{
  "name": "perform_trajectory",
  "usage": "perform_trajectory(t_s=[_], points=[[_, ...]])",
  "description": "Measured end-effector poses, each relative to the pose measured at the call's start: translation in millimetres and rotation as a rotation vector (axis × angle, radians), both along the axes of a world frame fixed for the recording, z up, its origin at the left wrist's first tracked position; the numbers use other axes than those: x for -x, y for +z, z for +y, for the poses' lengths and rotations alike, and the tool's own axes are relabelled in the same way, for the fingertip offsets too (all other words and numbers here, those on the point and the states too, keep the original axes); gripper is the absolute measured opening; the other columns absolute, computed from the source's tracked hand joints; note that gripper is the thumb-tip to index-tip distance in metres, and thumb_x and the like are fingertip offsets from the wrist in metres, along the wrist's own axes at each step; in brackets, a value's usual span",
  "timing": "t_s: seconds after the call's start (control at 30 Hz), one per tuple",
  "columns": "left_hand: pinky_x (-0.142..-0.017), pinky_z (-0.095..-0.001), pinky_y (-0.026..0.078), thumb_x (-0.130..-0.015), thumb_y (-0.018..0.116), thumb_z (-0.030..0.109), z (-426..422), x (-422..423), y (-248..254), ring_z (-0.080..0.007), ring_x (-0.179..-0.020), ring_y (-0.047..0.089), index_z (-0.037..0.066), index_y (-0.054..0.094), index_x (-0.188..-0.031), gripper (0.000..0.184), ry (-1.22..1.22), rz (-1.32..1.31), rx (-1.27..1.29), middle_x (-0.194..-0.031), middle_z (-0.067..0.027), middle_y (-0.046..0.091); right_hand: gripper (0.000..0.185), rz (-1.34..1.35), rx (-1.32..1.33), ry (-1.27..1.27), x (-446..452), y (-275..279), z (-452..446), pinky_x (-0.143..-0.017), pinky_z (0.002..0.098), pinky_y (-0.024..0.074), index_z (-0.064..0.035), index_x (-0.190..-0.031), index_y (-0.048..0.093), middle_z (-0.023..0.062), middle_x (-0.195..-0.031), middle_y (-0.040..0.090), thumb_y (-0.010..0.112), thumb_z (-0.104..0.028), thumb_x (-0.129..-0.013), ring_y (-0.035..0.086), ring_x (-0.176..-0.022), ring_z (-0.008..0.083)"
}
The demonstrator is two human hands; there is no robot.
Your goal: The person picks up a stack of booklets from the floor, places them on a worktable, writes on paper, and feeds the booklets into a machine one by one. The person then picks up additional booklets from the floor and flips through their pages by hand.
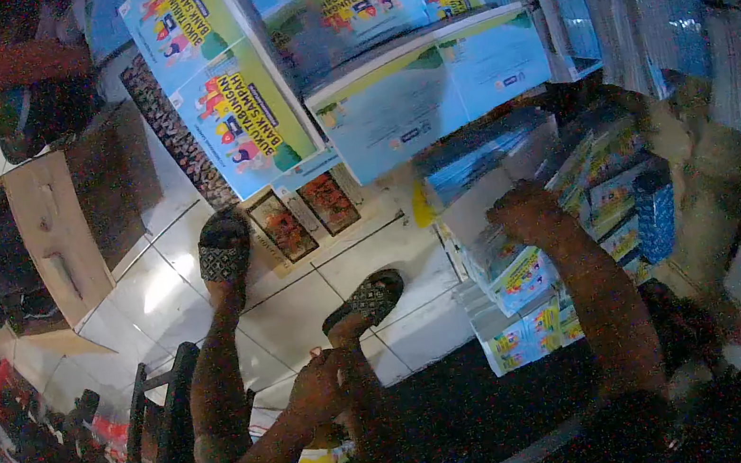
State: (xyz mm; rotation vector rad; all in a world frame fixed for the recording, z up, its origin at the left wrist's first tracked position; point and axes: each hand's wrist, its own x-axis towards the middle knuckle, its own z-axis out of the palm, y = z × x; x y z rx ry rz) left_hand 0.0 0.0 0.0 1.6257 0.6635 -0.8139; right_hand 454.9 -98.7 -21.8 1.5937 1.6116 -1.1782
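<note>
On top of a stack of booklets (520, 281) at the right rests my right hand (526, 211), its fingers bent over the upper booklets; whether it grips one is unclear. My left hand (319, 388) is closed low in the middle, above my lower leg, and what it holds, if anything, is too dark to make out. Large printed sheets (238, 117) in blue and yellow lie in piles at the top. More booklet bundles (605, 168) stand right of my right hand.
An open cardboard box (56, 240) with dark contents is at the left. A dark stool (165, 425) stands lower left. My sandalled feet (224, 244) are on the white tiles. A blue patterned object (654, 216) stands at the right.
</note>
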Motion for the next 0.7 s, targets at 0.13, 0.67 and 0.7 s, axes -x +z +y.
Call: perform_trajectory(t_s=[0.13,0.67,0.7], points=[[-0.092,-0.0480,0.048,-0.083,0.066,0.026,6.2,-14.1,0.7,-0.0409,-0.111,0.058,0.002,0.052,-0.126,0.051,0.098,0.008,0.031,-0.121,-0.0247,0.058,0.026,0.087,-0.039,0.092,39.8,46.0,27.5,-0.078,0.0467,0.0545,-0.0103,-0.094,0.072,0.0133,-0.089,0.071,0.071,-0.021,-0.070,0.069,-0.086,0.0316],[-0.113,-0.0406,0.029,-0.089,0.053,0.065,21.5,-7.1,-3.0,-0.0253,-0.136,0.037,0.003,0.027,-0.147,0.089,0.658,0.048,0.939,-0.148,-0.0175,0.037,0.041,0.933,-0.060,-2.067,217.9,33.6,-35.7,-0.087,0.0367,0.0528,-0.0014,-0.114,0.061,0.0086,-0.102,0.069,0.073,-0.003,-0.075,0.066,-0.095,0.0216],[-0.113,-0.0406,0.029,-0.089,0.053,0.065,34.0,-22.7,12.7,-0.0253,-0.136,0.037,0.003,0.027,-0.147,0.089,0.662,0.052,0.937,-0.148,-0.0175,0.037,0.046,0.990,-0.175,-2.272,237.4,24.3,-40.6,-0.089,0.0370,0.0518,-0.0020,-0.118,0.059,0.0089,-0.107,0.067,0.073,-0.003,-0.075,0.065,-0.098,0.0226]])
